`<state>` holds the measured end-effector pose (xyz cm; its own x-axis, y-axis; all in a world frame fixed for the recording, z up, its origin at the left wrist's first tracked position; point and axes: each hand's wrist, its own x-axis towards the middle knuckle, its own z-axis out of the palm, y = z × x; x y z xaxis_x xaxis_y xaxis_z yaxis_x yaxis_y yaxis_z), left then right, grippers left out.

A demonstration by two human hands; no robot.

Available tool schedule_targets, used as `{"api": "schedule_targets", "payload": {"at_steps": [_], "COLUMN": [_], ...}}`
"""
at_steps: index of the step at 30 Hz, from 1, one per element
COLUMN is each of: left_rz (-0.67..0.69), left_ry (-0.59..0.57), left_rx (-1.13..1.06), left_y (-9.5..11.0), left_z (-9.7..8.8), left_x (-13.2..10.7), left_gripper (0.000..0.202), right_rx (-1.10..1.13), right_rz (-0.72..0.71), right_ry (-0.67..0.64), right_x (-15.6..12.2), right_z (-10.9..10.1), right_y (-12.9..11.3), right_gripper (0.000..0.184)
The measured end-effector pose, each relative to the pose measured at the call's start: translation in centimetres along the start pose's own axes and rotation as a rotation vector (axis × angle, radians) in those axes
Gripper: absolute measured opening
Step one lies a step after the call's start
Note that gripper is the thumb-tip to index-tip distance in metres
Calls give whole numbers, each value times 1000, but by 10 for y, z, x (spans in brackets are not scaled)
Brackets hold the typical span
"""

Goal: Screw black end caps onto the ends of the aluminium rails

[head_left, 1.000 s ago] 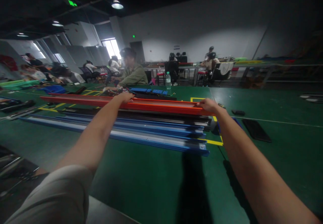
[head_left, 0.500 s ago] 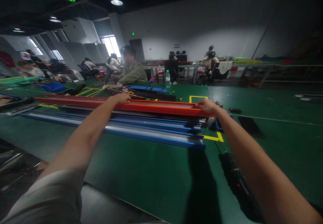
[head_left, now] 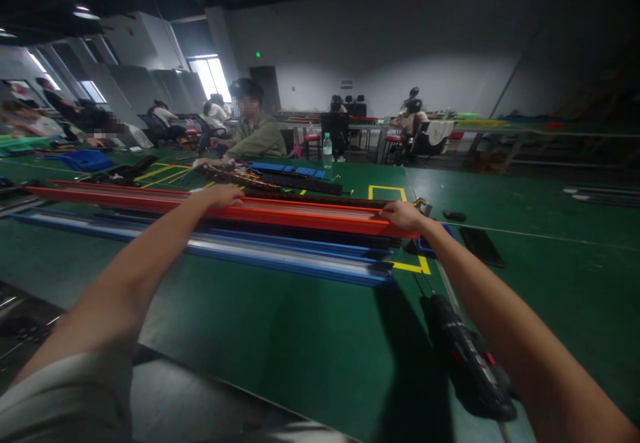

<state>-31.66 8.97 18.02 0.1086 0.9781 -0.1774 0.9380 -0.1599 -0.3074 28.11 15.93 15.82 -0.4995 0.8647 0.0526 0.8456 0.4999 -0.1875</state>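
A long red channel-shaped profile (head_left: pixel 300 214) stretches across the bench, with both my hands on it. My left hand (head_left: pixel 223 196) grips it left of its middle, fingers curled over the far edge. Close to its right end, my right hand (head_left: pixel 403 215) is closed on the same profile. Just nearer to me lie long blue profiles (head_left: pixel 290 260), side by side and roughly parallel to the red one. Dark strips are partly hidden beneath and behind the red profile.
A black power drill (head_left: pixel 470 356) lies beside my right forearm on the green bench (head_left: pixel 300 350). A black phone-like slab (head_left: pixel 481 246) and a blue tray (head_left: pixel 435 238) are at right. Across the bench a co-worker (head_left: pixel 257 130) sits near a water bottle (head_left: pixel 327 151) and wiring.
My view has shifted slightly, so most things appear further left, and the drill shows more fully. The red profile covers more of the blue ones; both hands keep their grip.
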Motion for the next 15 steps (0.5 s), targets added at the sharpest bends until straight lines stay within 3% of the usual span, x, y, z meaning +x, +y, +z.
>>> {"api": "schedule_targets", "payload": {"at_steps": [7, 15], "left_rz": [10, -16], "left_ry": [-6, -13], "left_rx": [-5, -6], "left_y": [-5, 4], "left_z": [3, 5], "left_x": [-23, -52], "left_gripper": [41, 35], "right_rx": [-5, -22], "right_rz": [-40, -39], "right_ry": [-11, -6], "right_x": [-23, -44], "right_z": [4, 12], "right_y": [-14, -31], "right_gripper": [35, 34]}}
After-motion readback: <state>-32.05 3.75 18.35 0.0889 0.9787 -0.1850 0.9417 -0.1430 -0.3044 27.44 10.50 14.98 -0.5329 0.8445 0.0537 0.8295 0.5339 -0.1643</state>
